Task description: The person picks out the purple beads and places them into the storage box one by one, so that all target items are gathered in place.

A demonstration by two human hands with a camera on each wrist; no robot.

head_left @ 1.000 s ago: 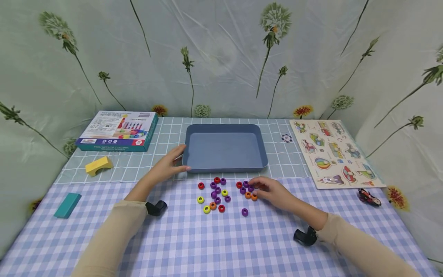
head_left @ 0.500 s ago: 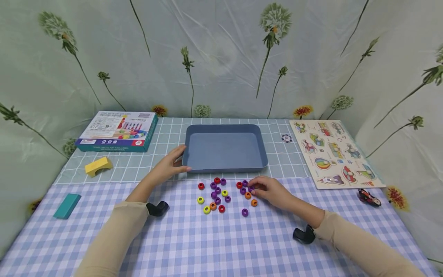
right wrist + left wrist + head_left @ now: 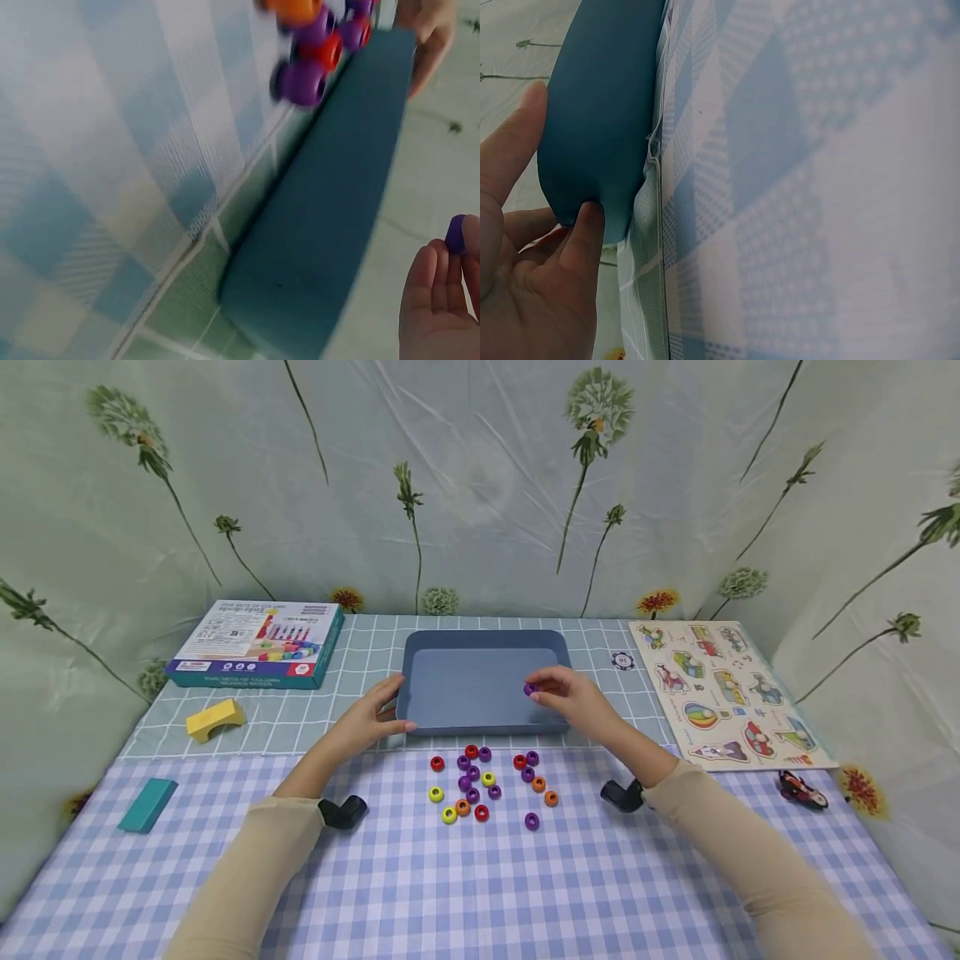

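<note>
My right hand [image 3: 573,697] pinches a purple bead [image 3: 531,689] between thumb and fingertips, over the right part of the shallow blue-grey tray [image 3: 480,727]. In the right wrist view the bead [image 3: 455,234] shows as a small purple piece at the fingertips, above the tray wall [image 3: 315,202]. My left hand [image 3: 367,717] holds the tray's near left corner, thumb at the front and fingers along the left side. The left wrist view has those fingers [image 3: 592,225] against the tray's outer wall [image 3: 604,112]. Loose purple beads [image 3: 464,782], plus red, yellow and orange ones, lie before the tray.
At the back left lies a teal-edged toy box [image 3: 255,643], with a yellow arch block [image 3: 215,720] and teal block [image 3: 147,806] nearer. On the right are a wooden picture puzzle board [image 3: 727,693], a round token [image 3: 622,660] and a small dark figure [image 3: 802,790].
My right hand picked a purple bead from the right-hand cluster and carried it up and slightly left, over the tray. An orange bead shifted slightly earlier. My left hand stayed at the tray.
</note>
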